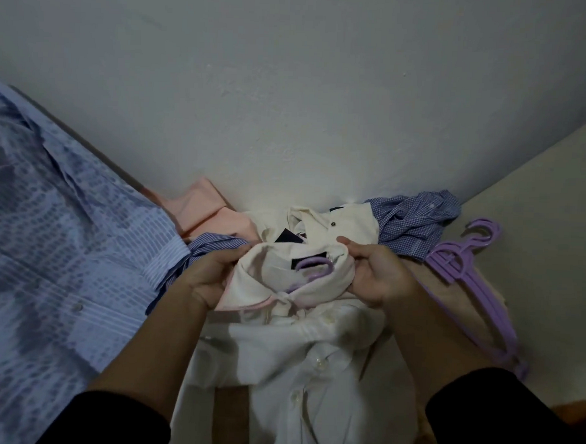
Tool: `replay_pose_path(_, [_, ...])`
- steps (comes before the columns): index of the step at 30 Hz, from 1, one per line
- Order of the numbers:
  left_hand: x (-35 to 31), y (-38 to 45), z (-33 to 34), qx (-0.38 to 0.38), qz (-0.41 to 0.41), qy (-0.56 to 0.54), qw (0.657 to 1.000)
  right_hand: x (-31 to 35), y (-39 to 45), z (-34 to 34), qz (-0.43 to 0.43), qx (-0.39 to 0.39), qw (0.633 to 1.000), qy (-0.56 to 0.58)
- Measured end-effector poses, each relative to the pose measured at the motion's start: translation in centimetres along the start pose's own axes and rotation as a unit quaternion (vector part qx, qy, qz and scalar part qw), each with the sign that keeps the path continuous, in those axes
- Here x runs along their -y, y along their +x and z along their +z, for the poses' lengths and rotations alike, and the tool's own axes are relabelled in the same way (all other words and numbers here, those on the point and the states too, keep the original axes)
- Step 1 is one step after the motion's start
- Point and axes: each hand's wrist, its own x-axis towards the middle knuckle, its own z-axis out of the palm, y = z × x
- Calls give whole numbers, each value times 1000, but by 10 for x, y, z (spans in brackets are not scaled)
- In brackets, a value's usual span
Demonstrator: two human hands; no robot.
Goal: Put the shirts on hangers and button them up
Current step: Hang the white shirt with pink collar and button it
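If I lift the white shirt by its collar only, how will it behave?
The white cotton shirt would probably hang limp, since it already drapes in soft folds. The lilac plastic hanger inside its collar may keep the shoulders spread. It looks light: both hands only pinch it.

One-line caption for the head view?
Both hands, left and right, grip a white shirt's collar around a purple hanger hook.
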Motion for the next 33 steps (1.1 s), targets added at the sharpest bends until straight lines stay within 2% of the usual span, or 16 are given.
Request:
replay_pose_path(3, [5, 14, 0, 33, 18, -60, 997, -5, 12, 0, -1, -1, 1000, 24])
replay_pose_path(5, [9, 23, -2, 27, 40, -56, 997, -10, 19, -4, -18, -4, 1000, 12])
replay_pose_path(7, [13, 31, -6, 16, 50, -35, 998, -15, 24, -8, -41, 3, 999, -25])
replay_pose_path(10, [17, 39, -13, -4, 31, 72, 997, -22, 25, -10, -54, 3, 994, -94])
replay_pose_path(12, [19, 41, -14, -36, 41, 107, 993, -24, 29, -11, -64, -21, 991, -117])
replay_pose_path(15, [27, 44, -10, -17, 42, 51, 998, -25, 42, -13, -95, -101, 979, -146])
replay_pose_path(17, [37, 49, -9, -52, 42, 62, 996, -24, 50, -14, -138, -161, 943, -256])
replay_pose_path(20, [43, 59, -11, -100, 62, 102, 988, -24, 63, -9, -247, -156, 885, -363])
replay_pose_path(21, [43, 62, -12, -109, 64, 106, 986, -24, 67, -6, -281, -157, 854, -408])
replay_pose_path(24, [44, 66, -14, -115, 74, 120, 983, -25, 79, 10, -318, -149, 713, -606])
replay_pose_path(28, [47, 66, -13, -130, 100, 214, 963, -28, 87, 28, -258, -115, 535, -796])
replay_pose_path(29, [45, 65, -12, -142, 114, 252, 950, -30, 90, 29, -241, -114, 505, -821])
replay_pose_path(30, [43, 63, -10, -151, 132, 290, 936, -31, 93, 31, -231, -114, 492, -831])
replay_pose_path(33, [38, 56, -4, -170, 190, 365, 895, -27, 92, 37, -231, -97, 511, -822])
